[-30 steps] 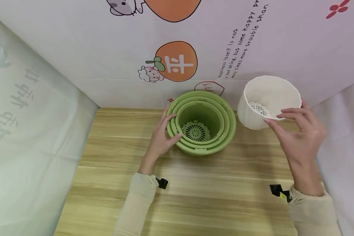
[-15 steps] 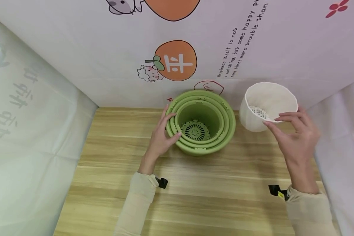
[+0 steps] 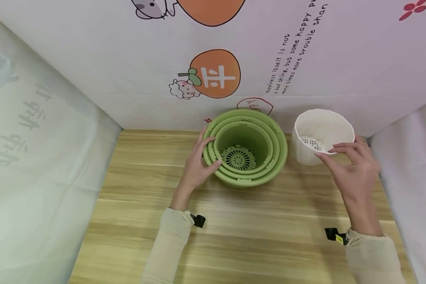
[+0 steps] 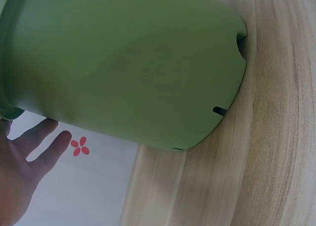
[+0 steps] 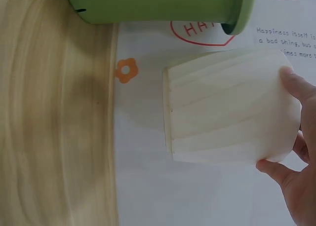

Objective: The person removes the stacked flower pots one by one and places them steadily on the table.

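Several green flower pots stand nested on the wooden table, with a slotted base inside the innermost one. My left hand grips their rims from the left, thumb over the front edge. In the left wrist view the outer green pot rests on the table, with my left hand's fingers by its rim. My right hand pinches the near rim of a white ribbed pot with a mesh bottom. In the right wrist view that white pot hangs above the table, apart from the green pots.
The wood-grain table meets a printed white cloth wall close behind the pots. Cloth sides stand at the left and at the right.
The white pot has come down toward the table in my right hand and looks smaller. My left hand keeps its hold on the green pots. The head view has shifted slightly.
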`<state>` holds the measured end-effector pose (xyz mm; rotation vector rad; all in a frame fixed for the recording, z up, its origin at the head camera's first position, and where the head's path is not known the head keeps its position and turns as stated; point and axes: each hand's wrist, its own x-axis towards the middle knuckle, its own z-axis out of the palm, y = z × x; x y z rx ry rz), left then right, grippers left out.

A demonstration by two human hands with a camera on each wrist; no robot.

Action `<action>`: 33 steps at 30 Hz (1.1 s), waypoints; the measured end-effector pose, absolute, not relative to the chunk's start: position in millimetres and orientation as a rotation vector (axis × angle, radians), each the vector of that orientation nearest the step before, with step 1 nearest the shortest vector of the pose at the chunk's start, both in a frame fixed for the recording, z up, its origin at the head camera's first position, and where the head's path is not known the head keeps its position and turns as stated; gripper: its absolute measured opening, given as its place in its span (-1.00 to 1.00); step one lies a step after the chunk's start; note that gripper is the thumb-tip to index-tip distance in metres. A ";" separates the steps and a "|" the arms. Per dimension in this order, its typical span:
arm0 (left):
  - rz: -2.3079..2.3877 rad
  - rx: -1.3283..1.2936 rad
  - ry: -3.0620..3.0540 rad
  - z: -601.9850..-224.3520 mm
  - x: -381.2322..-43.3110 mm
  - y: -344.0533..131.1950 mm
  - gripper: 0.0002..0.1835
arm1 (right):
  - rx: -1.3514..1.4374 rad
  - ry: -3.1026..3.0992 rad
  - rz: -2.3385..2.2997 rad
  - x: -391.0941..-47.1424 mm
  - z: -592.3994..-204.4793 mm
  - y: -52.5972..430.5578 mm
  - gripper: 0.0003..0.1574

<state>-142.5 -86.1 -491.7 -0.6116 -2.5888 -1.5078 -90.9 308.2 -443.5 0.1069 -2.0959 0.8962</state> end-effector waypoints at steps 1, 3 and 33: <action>-1.508 -0.606 -2.589 -491.8 -142.5 -86.2 -0.17 | 0.112 -2.100 0.894 -91.0 -445.2 308.7 -0.63; -1.510 -0.604 -2.585 -491.9 -142.5 -86.6 -0.17 | 0.113 -2.102 0.886 -91.2 -448.1 309.4 -0.63; -1.525 -0.604 -2.542 -494.7 -143.1 -86.3 -0.23 | -0.055 -2.065 0.878 -90.2 -462.4 322.4 -0.64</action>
